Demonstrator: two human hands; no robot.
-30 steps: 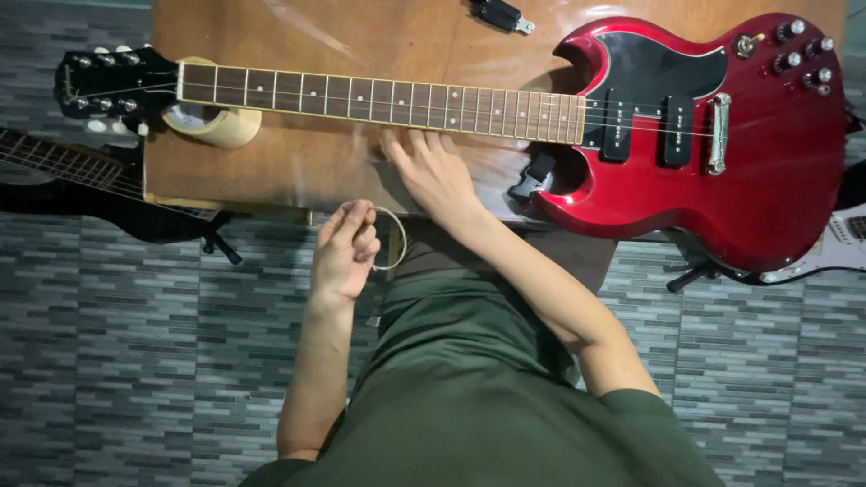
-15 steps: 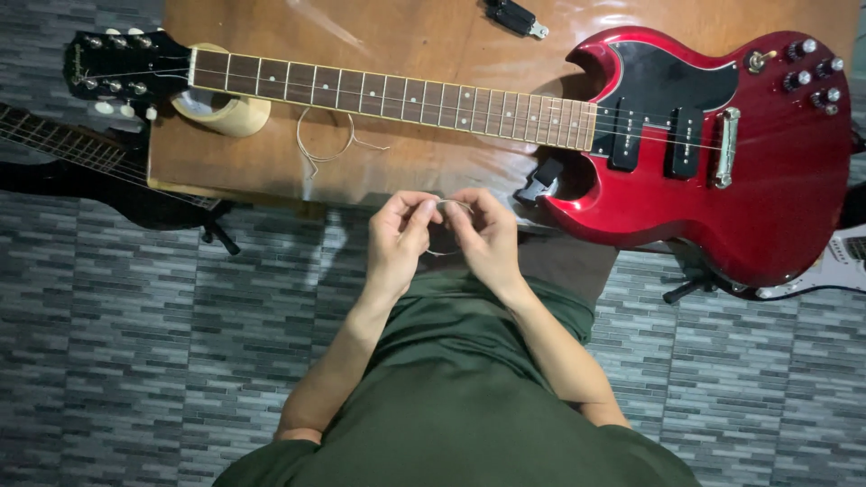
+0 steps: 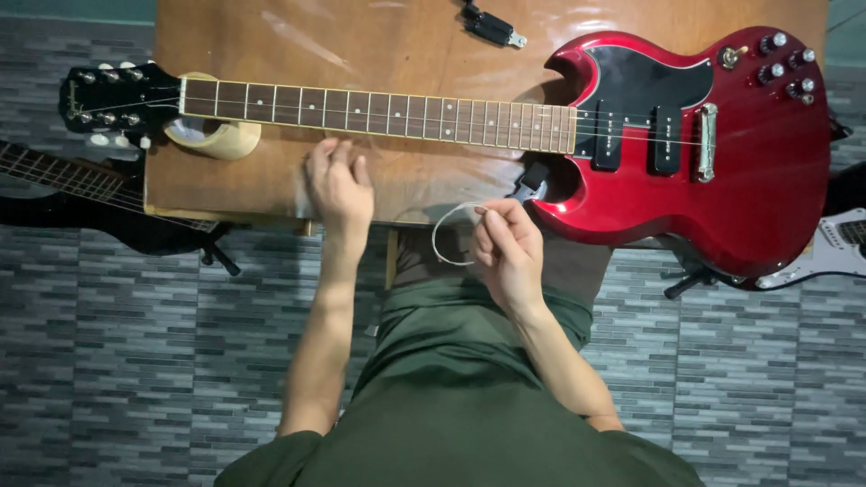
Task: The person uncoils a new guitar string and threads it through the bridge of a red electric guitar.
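Pinching coiled string (image 3: 448, 236) beside guitar (image 3: 686, 144)

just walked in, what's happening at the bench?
A person stands over a wooden table with a red electric guitar lying flat across it, its neck propped on a roll of tape. The right hand pinches a loose curl of guitar string near the table edge. The left hand rests on the table just below the neck. A small black tool lies apart.
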